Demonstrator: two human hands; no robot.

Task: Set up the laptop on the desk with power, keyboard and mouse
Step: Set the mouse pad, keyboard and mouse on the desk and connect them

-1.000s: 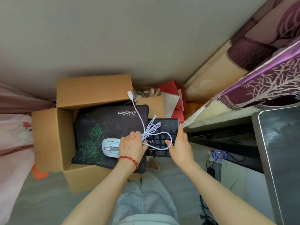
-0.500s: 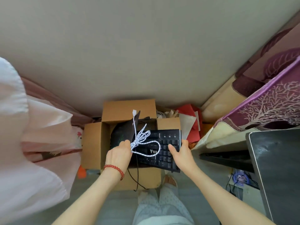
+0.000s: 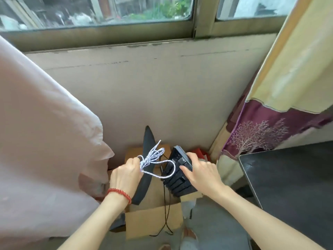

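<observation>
My left hand (image 3: 126, 175) grips the dark mouse pad (image 3: 146, 166), which stands on edge, together with a bundled white braided cable (image 3: 153, 157) that loops toward the keyboard. The mouse itself is hidden. My right hand (image 3: 201, 173) holds the black keyboard (image 3: 177, 177) by its right end, tilted steeply above the cardboard box (image 3: 153, 222). A thin black cord (image 3: 164, 210) hangs from the keyboard over the box front. The dark desk (image 3: 292, 177) is at the right.
A pale pink cloth (image 3: 45, 141) fills the left side. Patterned purple and cream curtains (image 3: 261, 138) hang at the right beside the desk. A beige wall and a window (image 3: 108, 13) are ahead. Red items (image 3: 203, 153) lie behind the box.
Both hands have lifted the keyboard, mouse pad and cable up out of the box. The keyboard has tilted steeply, and my view has risen to show the window.
</observation>
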